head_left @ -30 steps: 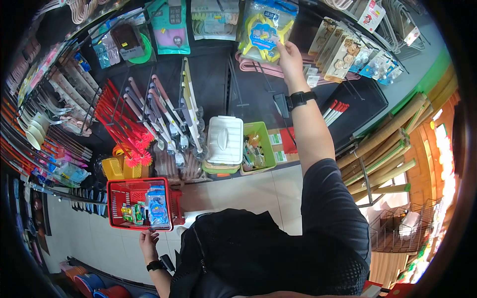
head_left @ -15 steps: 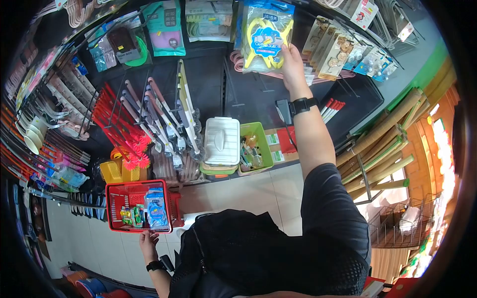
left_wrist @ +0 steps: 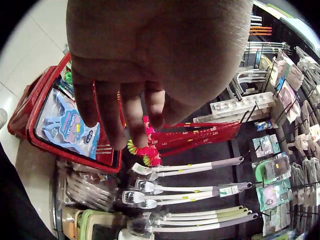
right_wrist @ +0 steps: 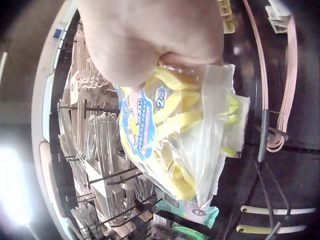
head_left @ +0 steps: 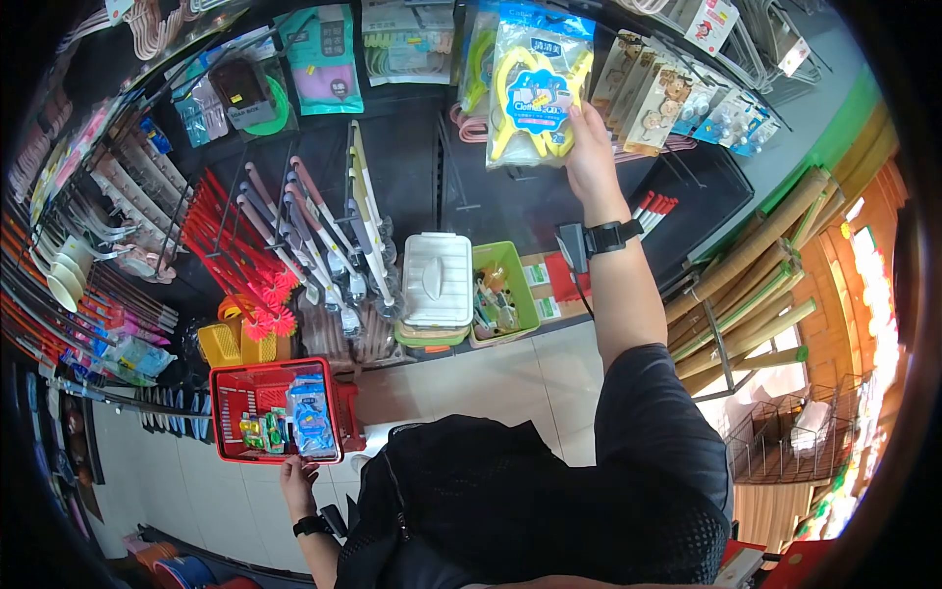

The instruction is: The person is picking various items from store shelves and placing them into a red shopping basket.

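In the head view my right hand (head_left: 593, 162) pinches the lower right edge of a clear bag of yellow clips (head_left: 540, 98) with a blue label, up by the display hooks. The right wrist view shows that bag (right_wrist: 185, 120) close under the hand (right_wrist: 155, 40). At lower left, my left hand (head_left: 298, 483) is at the near edge of a red basket (head_left: 224, 412); whether it touches the rim, I cannot tell. Its fingers hang loosely bent with nothing in them, and the left wrist view shows the palm (left_wrist: 155, 50). Inside the basket lie a blue package (head_left: 311, 416) and small green packets (head_left: 263, 432).
Red-handled brushes (head_left: 221, 236) and white-handled brushes (head_left: 314, 226) hang above the basket. A lidded white box (head_left: 437, 280) and a green bin (head_left: 520, 285) stand on the low shelf. Bamboo poles (head_left: 756, 285) lean at right, above a wire basket (head_left: 785, 442).
The bag of yellow clips has come away from the hooks, toward the person and slightly right, in my right hand; another bag shows behind it. My left hand has barely moved.
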The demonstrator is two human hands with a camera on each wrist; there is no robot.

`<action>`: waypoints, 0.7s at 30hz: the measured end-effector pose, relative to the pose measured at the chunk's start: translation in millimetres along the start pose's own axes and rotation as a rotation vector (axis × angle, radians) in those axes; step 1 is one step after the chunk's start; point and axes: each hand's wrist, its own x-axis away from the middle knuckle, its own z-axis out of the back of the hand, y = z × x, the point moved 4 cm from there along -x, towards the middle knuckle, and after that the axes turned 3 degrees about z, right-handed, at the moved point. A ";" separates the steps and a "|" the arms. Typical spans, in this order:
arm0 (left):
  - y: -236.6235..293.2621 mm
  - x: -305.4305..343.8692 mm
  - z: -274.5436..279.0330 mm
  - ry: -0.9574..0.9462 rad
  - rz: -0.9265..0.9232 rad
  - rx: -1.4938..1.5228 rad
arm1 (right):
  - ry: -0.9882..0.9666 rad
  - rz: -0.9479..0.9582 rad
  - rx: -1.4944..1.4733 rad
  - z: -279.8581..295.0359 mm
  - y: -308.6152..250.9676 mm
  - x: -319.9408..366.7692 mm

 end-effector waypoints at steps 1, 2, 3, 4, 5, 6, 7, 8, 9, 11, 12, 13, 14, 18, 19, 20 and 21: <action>-0.4 -0.5 0.1 -0.005 0.001 -0.005 | 0.001 0.000 0.001 0.1 -1.3 1.3; -0.3 -0.7 0.0 -0.008 0.003 -0.007 | 0.014 -0.017 0.001 1.1 -2.2 3.0; 0.3 -1.2 -0.6 -0.010 0.002 -0.006 | 0.026 -0.034 0.000 1.9 -3.5 4.5; 0.7 -1.7 -1.3 -0.013 0.000 -0.004 | 0.027 -0.033 0.001 1.4 -5.8 7.3; 1.0 -2.2 -2.2 -0.014 0.000 -0.003 | 0.030 -0.028 0.008 0.6 -8.2 10.5; 0.9 -2.4 -3.0 -0.013 0.001 -0.002 | 0.032 -0.023 0.013 -0.3 -10.0 12.5; 1.1 -2.4 -3.5 -0.012 0.002 -0.001 | 0.031 -0.023 0.014 -0.7 -11.1 13.1; 1.8 -1.8 -4.5 -0.012 0.003 0.000 | 0.024 -0.025 -0.002 -0.5 -12.1 13.9; 2.9 -0.6 -5.9 -0.013 0.003 -0.007 | 0.019 -0.028 -0.018 -0.3 -13.2 14.5; 2.6 -0.6 -6.4 -0.017 0.006 -0.017 | 0.009 -0.028 -0.024 -0.5 -17.4 16.0; 1.7 -1.7 -6.1 -0.022 0.009 -0.020 | -0.003 -0.028 -0.033 -1.3 -19.3 16.3; 0.9 -2.4 -6.2 -0.025 0.011 -0.024 | -0.002 -0.028 -0.032 -1.6 -20.7 16.5; 0.1 -2.5 -6.5 -0.025 0.012 -0.024 | -0.015 -0.021 -0.026 -2.2 -22.3 17.1; 1.0 -1.8 -9.3 -0.023 0.012 0.001 | -0.021 -0.047 -0.013 -10.9 -29.0 26.2; 2.3 -1.3 -10.1 -0.021 0.010 0.004 | -0.021 -0.048 -0.012 -12.9 -28.8 30.2; 2.8 -1.5 -10.0 -0.020 0.013 0.003 | -0.047 -0.057 -0.025 -16.2 -27.8 35.5; 3.4 -2.3 -9.8 -0.025 0.001 -0.007 | -0.073 -0.068 -0.037 -19.8 -26.0 41.9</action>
